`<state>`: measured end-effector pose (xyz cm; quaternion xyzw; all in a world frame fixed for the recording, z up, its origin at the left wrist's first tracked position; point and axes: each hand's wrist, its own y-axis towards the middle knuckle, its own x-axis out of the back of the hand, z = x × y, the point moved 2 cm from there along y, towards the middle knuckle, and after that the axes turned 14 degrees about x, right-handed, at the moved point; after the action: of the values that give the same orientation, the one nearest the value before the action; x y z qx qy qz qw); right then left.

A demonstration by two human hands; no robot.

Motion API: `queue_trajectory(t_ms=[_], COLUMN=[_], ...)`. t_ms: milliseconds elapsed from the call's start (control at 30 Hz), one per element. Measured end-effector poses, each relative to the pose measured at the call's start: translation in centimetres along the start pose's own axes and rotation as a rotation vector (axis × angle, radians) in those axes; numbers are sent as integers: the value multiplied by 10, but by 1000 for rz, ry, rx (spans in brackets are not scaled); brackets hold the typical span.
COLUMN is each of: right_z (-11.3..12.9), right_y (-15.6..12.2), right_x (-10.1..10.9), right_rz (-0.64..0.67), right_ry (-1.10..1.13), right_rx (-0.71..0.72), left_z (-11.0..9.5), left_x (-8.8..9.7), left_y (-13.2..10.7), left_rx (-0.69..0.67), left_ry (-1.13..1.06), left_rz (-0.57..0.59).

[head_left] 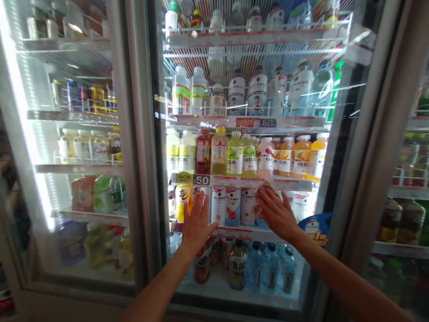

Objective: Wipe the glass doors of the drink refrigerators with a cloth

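I stand before a drinks fridge with a glass door (335, 147). My left hand (197, 221) lies flat on the glass with its fingers spread, over white cans and a yellow bottle (182, 201) on the third shelf. My right hand (275, 212) presses on the same pane a little to the right, fingers together over what looks like a pale cloth (267, 186) that shows past the fingertips. Behind the glass between my hands stand white cans (233, 205).
Shelves behind the glass carry several bottles: juices (301, 156) above, blue water bottles (268, 268) below. A price strip reads 5.0 (202, 180). A second glass door (83, 156) is on the left, and another fridge (409, 179) on the right.
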<state>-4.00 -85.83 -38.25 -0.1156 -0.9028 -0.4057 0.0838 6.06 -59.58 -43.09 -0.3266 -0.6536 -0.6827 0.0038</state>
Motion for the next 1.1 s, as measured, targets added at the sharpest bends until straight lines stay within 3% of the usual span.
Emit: queue_trajectory(t_ms=[67, 167, 233, 300, 400, 433, 500, 600, 667, 700, 800, 867, 933, 1033, 1100], right_z=[-13, -50, -55, -40, -12, -12, -31, -66, -64, -54, -15, -10, -31, -72, -76], right_y=[-2, -2, 3, 11, 18, 17, 14, 15, 24, 31, 45, 44, 39, 33, 34], right_x=[4, 12, 12, 7, 1, 2, 6, 14, 12, 9, 1, 2, 7, 14, 13], right_rz=[-26, -235, -315, -265, -93, -61, -85, -266, -302, -270, -83, -34, -102, -292, -341], right_ry=[-19, -183, -237, -190, -69, -49, -78, -222, -243, -216, -89, -62, -111, -229, -248], right_rx=[-49, -460, -605, -488, -97, -30, -117, -535, -599, -522, -100, 13, -121, -469, -546], left_z=[-1, -1, -1, -1, -1, -1, -1, -2, -2, -2, 1, 5, 10, 18, 21], left_x=[0, 0, 1, 1, 1, 1, 1, 0, 0, 0, 3, 6, 10, 13, 13], left_y=[0, 0, 0, 0, 0, 0, 0, 0, 0, -1, 0, 2, 9, 22, 29], left_rx=[-6, -8, -11, -14, -14, -14, -10, 0, 6, 7, -2, -32, -40, 23, 44], left_ry=[20, 41, 43, 44, 52, 51, 39, 22, 14, 9, -4, -17, -23, -13, -6], left_rz=[-15, -23, -22, -27, -37, -35, -21, -2, 1, 2, -8, -17, -28, -46, -41])
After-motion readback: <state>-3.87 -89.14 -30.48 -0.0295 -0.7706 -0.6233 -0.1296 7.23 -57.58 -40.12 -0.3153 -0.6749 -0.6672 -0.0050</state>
